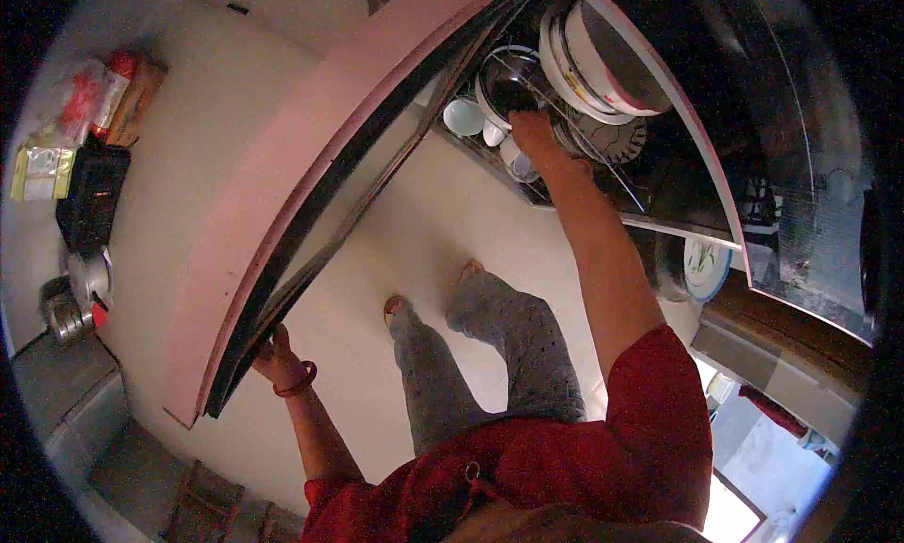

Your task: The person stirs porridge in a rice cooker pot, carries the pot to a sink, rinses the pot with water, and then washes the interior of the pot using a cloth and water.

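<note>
My left hand (272, 356), with a red bangle at the wrist, grips the lower edge of a pink cabinet door (282, 194) swung wide open. My right hand (534, 131) reaches into the open cabinet and rests on a wire dish rack (603, 166), its fingers at the rim of a dark bowl (508, 83). Large white and metal plates (593, 58) stand on edge beside it. Small white cups (464, 115) sit on the rack to the left of the hand. Whether the fingers hold the bowl is unclear.
A patterned plate (704, 265) stands on a lower shelf. On the floor at left are metal pots (80, 293), a black crate (89, 194) and food packets (66, 119). My legs and bare feet (471, 317) stand on a pale tiled floor.
</note>
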Available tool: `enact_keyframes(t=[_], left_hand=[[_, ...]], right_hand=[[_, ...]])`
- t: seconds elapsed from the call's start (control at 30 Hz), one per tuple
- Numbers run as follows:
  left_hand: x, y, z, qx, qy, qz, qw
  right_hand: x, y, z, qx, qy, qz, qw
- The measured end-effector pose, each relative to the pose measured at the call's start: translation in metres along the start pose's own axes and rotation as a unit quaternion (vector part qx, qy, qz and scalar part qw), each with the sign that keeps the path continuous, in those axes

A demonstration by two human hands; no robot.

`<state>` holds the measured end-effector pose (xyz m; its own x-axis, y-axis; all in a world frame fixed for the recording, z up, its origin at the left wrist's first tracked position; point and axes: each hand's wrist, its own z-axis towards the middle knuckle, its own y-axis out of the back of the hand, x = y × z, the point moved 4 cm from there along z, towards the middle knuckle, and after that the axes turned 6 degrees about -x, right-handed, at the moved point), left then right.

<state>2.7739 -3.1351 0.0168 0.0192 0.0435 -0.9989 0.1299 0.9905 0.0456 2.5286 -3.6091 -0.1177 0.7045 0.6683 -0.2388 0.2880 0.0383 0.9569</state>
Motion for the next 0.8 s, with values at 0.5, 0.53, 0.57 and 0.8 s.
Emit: enact_keyframes(t=[0.5, 0.53, 0.57, 0.8], left_hand=[[0.014, 0.044, -0.028, 0.156, -0.043, 0.37, 0.915], [0.021, 0.047, -0.037, 0.168, -0.027, 0.355, 0.919], [0.02, 0.052, -0.046, 0.181, -0.013, 0.345, 0.921], [0.076, 0.084, -0.113, 0.576, -0.145, 0.586, 0.551]], right_hand=[[0.029, 0.114, -0.139, -0.129, -0.005, 0.114, 0.985], [0.032, 0.121, -0.166, -0.184, 0.027, 0.128, 0.974], [0.033, 0.119, -0.187, -0.118, -0.003, 0.189, 0.975], [0.03, 0.183, -0.383, -0.143, -0.056, 0.243, 0.958]])
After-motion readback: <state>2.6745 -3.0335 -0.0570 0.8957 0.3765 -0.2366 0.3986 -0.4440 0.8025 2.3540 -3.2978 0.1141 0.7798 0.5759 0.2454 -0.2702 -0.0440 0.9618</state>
